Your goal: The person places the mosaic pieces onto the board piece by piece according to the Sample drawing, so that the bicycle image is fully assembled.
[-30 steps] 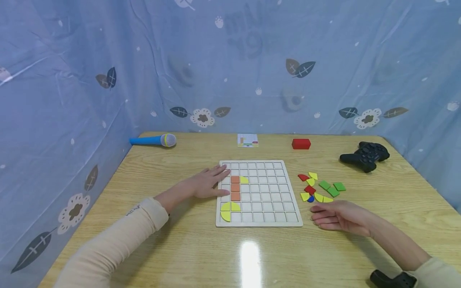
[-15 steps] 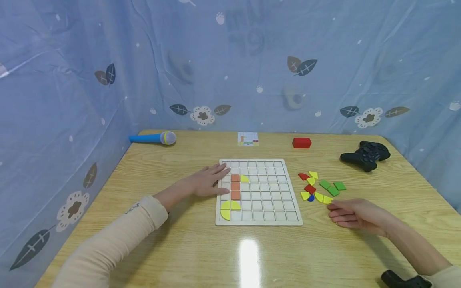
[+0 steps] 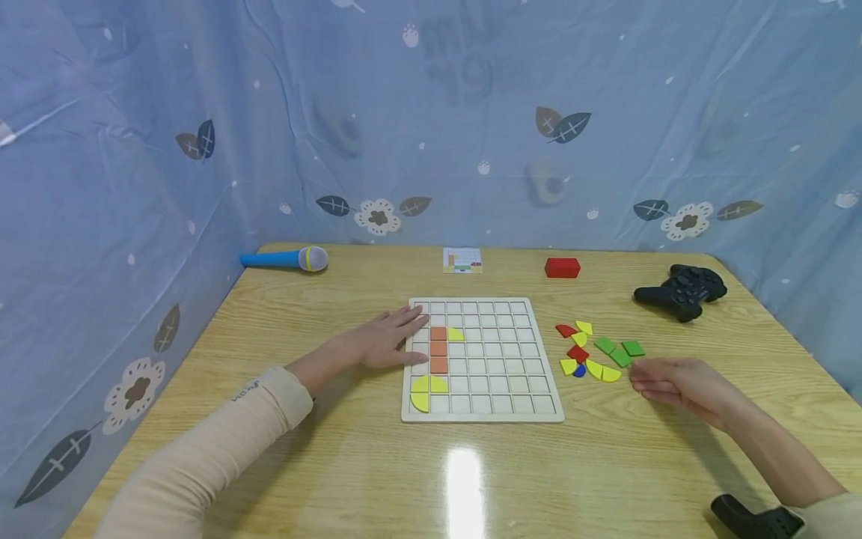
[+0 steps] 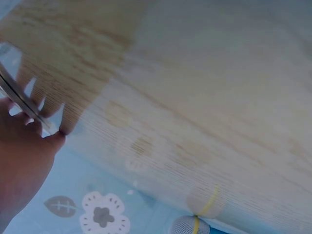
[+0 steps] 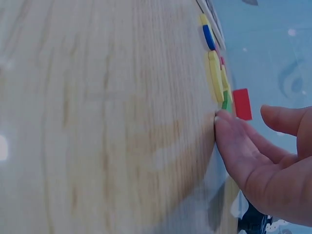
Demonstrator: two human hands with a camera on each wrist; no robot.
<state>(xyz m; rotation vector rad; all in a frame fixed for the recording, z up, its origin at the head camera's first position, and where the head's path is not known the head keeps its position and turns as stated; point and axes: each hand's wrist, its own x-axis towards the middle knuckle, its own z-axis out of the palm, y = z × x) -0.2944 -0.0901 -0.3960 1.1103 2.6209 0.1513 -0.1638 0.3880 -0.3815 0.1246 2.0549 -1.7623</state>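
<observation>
Board: white, square grid. Pieces: orange, yellow, red, green, blue. Cloth: blue, flower-and-leaf print. Block: red. Controller: black. Table: wood-grained.

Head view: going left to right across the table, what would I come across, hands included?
Blue microphone, left hand, white gridded board, small blue piece, right hand.
</observation>
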